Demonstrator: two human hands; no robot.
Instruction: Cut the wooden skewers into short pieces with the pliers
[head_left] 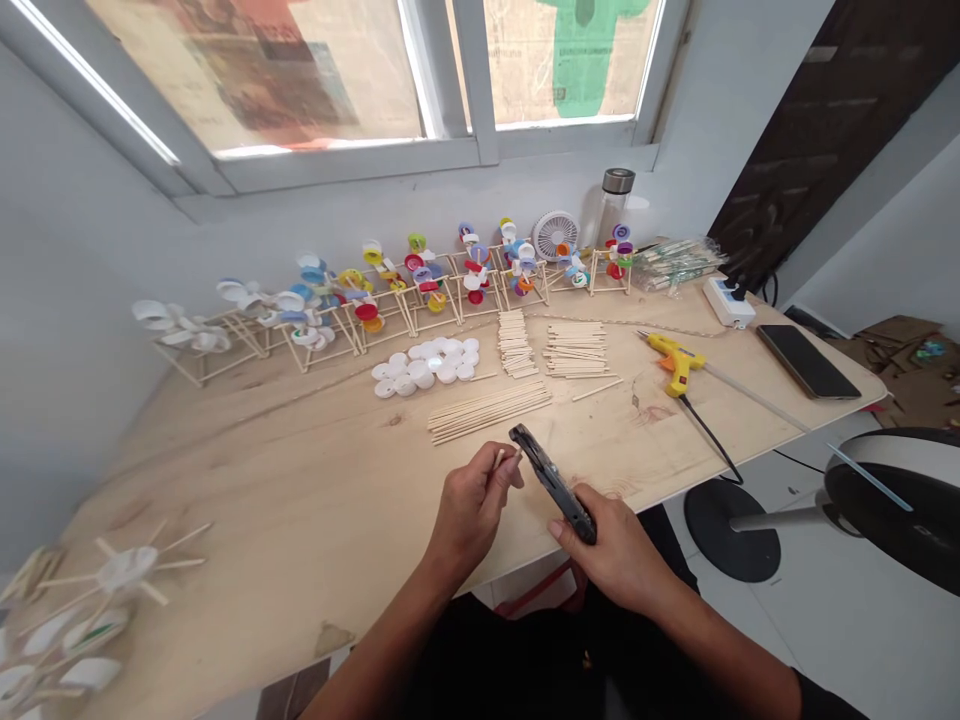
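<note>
While held just above the worktop (300,500), short wooden stick (499,460) pinched by the fingers (491,482) of the left hand (469,515): narrow pinch, closed on the stick. Dark metal pliers (553,480) gripped in the right hand (615,555), fingers wrapped round the handles, head of the tool angled up and away from the body. Stick tip just beside the head of the pliers, between the two hands; contact not clear from this view.

Handling note: short hold near the stick's end advisable, stick square to the jaws, left fingers well back from them, wrists low and steady, pressure on the handles slow and even.

Nearby on the worktop: loose bundle of long wooden sticks (489,412), two stacks of short sticks (576,348), white plastic bottle caps (424,365), row of stick frames with coloured caps (420,285), yellow hot glue gun (679,362), black smartphone (808,360), white power strip (727,302).
</note>
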